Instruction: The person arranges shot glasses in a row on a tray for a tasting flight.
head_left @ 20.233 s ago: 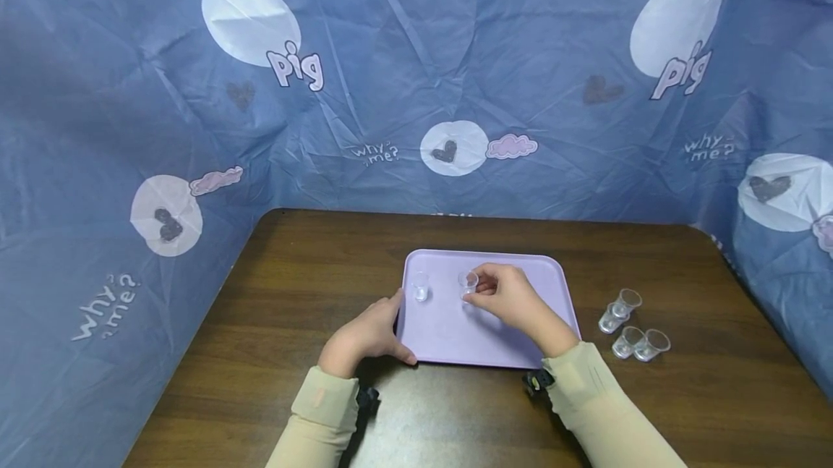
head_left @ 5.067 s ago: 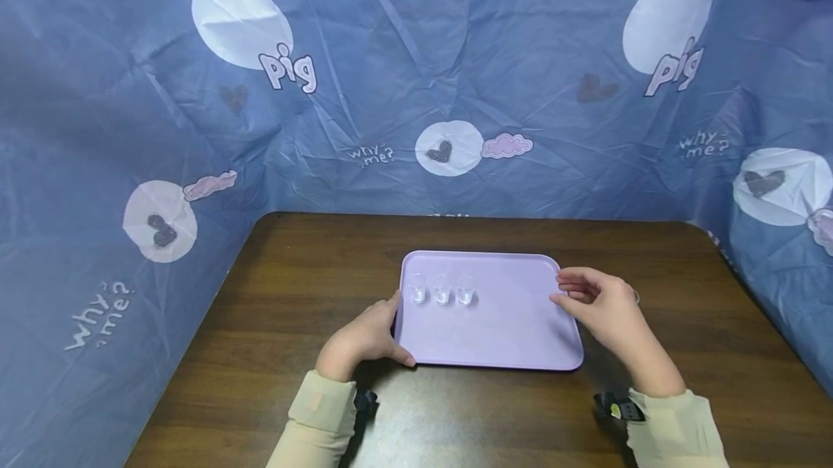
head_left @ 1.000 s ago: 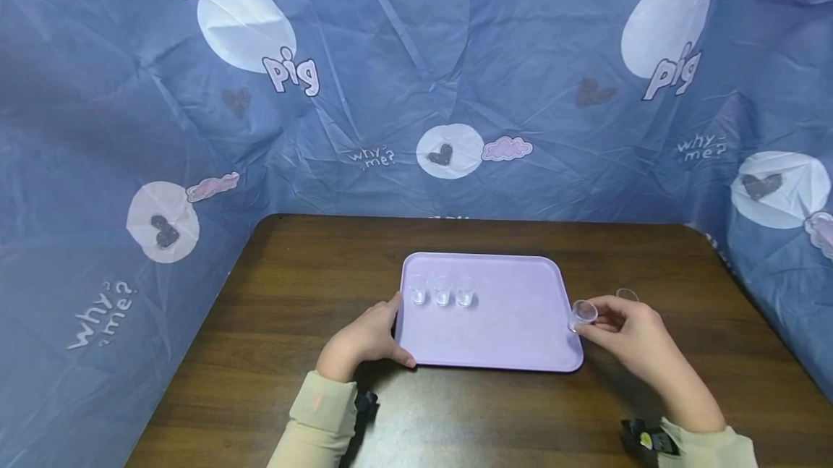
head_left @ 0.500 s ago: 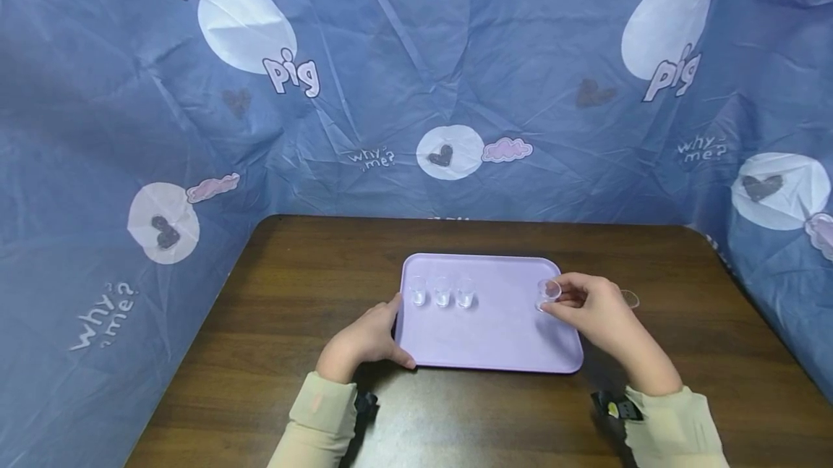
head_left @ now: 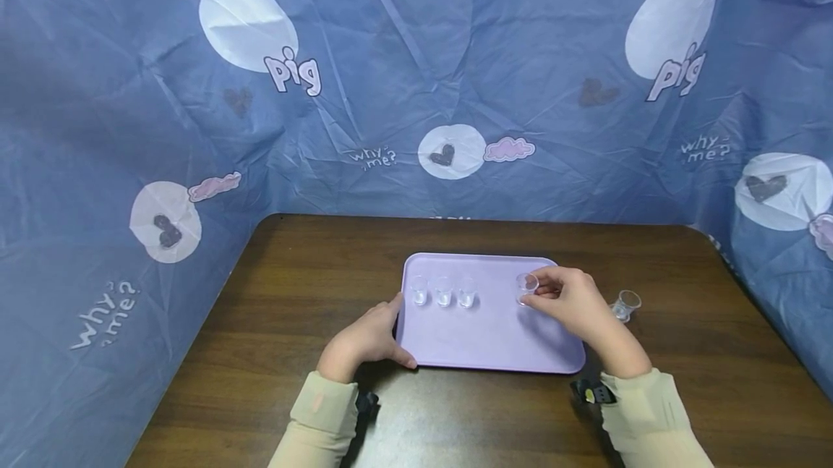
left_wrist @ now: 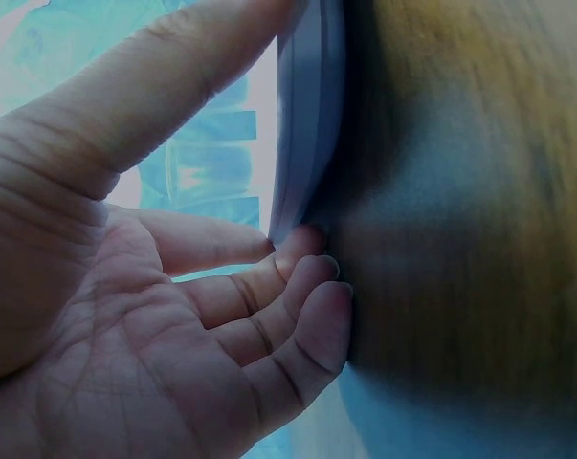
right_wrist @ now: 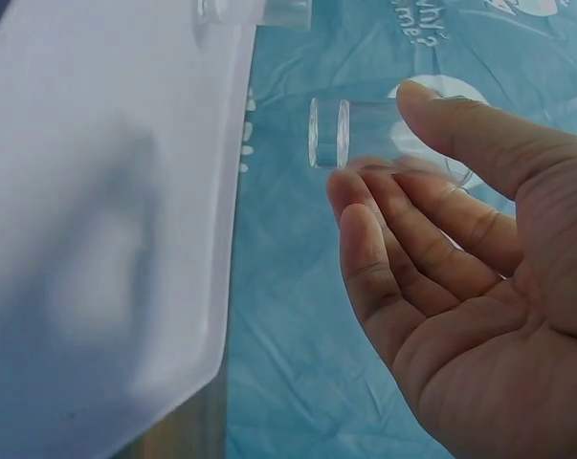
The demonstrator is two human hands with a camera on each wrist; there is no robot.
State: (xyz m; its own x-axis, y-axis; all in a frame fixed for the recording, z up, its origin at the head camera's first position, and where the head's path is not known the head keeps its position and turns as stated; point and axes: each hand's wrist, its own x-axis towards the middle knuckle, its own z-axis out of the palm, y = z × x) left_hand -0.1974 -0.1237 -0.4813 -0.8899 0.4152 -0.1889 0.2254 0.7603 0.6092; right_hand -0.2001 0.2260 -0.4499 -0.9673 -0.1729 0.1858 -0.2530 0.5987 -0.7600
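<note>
Your right hand (head_left: 573, 301) brings a clear cup (head_left: 526, 288) from the purple tray's (head_left: 481, 345) right edge to farther in above it, while another cup (head_left: 628, 301) emerges from behind your hand; the standing cups (head_left: 444, 294) now number three, up from one twenty seconds ago.

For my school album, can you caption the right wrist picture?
The right hand pinches a clear cup, its base off the pale tray.

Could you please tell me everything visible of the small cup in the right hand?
The small cup is clear and see-through, glass or plastic, its round rim wider than its thick base. The right hand holds it between thumb and fingers, roughly upright, above the right part of the purple tray without touching it. Whether it is empty is unclear.
</note>
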